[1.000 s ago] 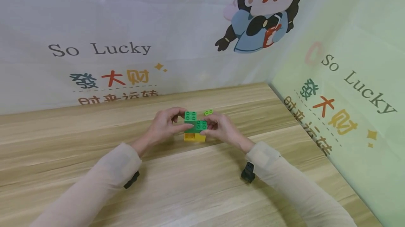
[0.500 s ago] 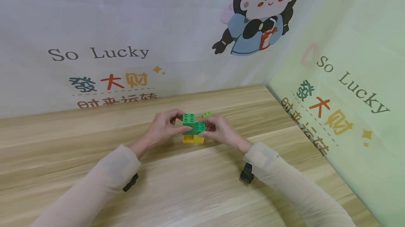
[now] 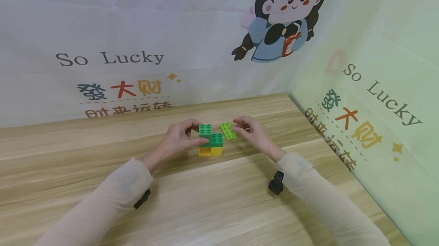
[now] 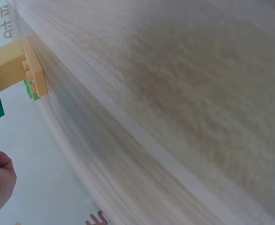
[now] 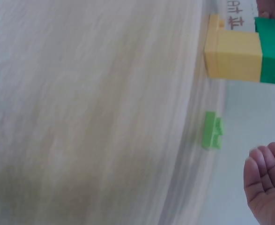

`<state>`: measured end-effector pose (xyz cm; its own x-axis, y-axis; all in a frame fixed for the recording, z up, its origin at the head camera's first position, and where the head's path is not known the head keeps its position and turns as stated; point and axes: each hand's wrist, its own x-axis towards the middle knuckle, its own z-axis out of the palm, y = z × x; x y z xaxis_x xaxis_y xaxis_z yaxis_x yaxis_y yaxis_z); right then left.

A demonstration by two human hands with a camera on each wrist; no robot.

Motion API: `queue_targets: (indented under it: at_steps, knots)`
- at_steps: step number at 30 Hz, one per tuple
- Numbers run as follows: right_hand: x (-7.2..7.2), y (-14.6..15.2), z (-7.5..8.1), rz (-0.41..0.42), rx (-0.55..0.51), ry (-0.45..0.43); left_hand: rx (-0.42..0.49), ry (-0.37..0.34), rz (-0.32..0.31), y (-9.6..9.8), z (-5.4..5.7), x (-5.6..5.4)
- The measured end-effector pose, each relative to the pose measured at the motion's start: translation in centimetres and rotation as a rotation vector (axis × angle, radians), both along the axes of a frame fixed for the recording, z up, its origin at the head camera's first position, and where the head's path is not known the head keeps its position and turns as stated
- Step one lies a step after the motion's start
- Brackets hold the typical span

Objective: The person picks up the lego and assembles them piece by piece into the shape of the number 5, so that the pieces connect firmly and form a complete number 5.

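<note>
A small stack of toy bricks stands on the table. An upper green brick [image 3: 205, 129] sits on a wider green brick [image 3: 217, 140], above a yellow brick [image 3: 216, 151] on a thin yellow plate [image 5: 212, 44]. My left hand [image 3: 178, 139] holds the green part from the left, thumb in front and fingers behind. To the right of the stack lies a flat lime-green plate brick [image 3: 228, 131] with several studs. My right hand [image 3: 252, 131] is beside it, fingers loosely bent. The right wrist view shows this hand above the lime-green plate, apart from it, holding nothing.
The wooden table [image 3: 192, 204] ends at a printed cloth backdrop [image 3: 205, 47] behind and another cloth [image 3: 387, 66] on the right. A black wrist camera [image 3: 276, 183] hangs under the right sleeve.
My right hand has let go of the green brick and moved right, uncovering the lime-green plate. My left hand has kept its hold on the stack.
</note>
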<state>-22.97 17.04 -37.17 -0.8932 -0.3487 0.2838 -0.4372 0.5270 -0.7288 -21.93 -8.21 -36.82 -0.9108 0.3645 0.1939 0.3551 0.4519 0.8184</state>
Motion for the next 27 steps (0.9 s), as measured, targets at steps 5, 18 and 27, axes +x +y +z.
queue_targets:
  at_steps: [5, 18, 27]
  knots:
    - [-0.5, -0.2, -0.5, -0.040, 0.113, -0.001, 0.025, 0.005, 0.017, -0.1, 0.1, 0.2]
    - [-1.9, -2.5, -1.3, -0.185, 0.365, -0.066, 0.089, -0.048, 0.030, 0.2, -0.2, 0.6]
    - [-2.2, -3.1, -1.5, -0.182, 0.449, -0.082, 0.105, -0.062, 0.037, 0.1, -0.1, 0.5]
